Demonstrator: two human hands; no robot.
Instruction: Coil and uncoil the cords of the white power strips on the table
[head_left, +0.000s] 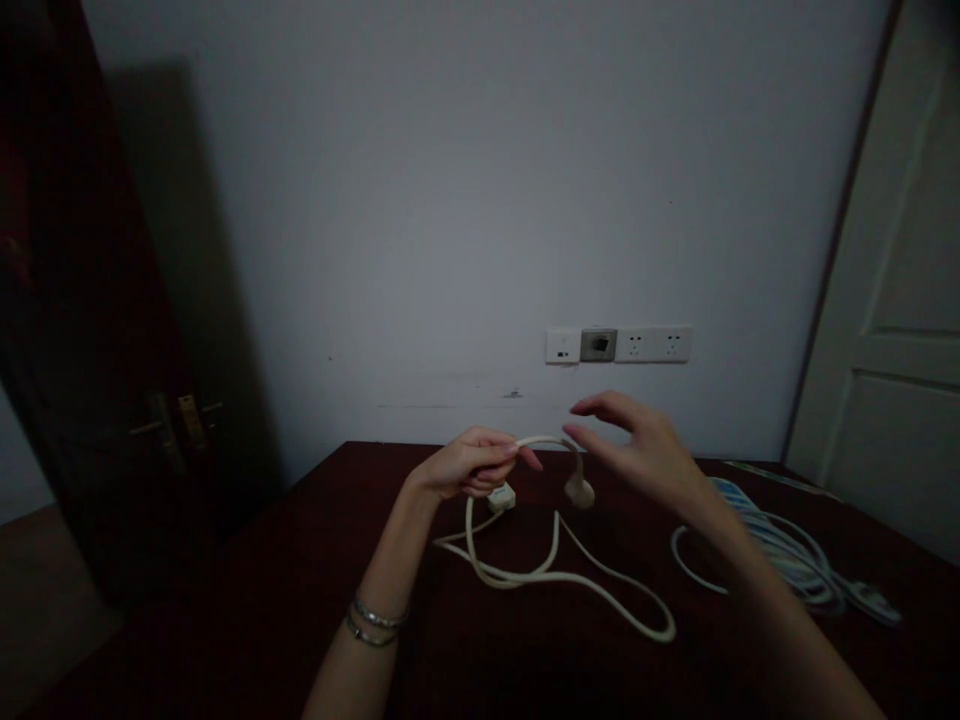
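Though two hands [472, 464] [641, 445], one cord [544, 440] (held).

Across my remote view, I can read no text, brand or number. At six o'clock, a tiny faint mark on the white block [501, 499] is too blurred to make out. At three o'clock, the sockets [652, 344] show only dark slots. Near centre, toward four o'clock, a wall smudge [513, 394] is illegible.

Dim overall; wall [450, 220] brightest mid-frame, left door [97, 320] deep in shadow; edges stretched.
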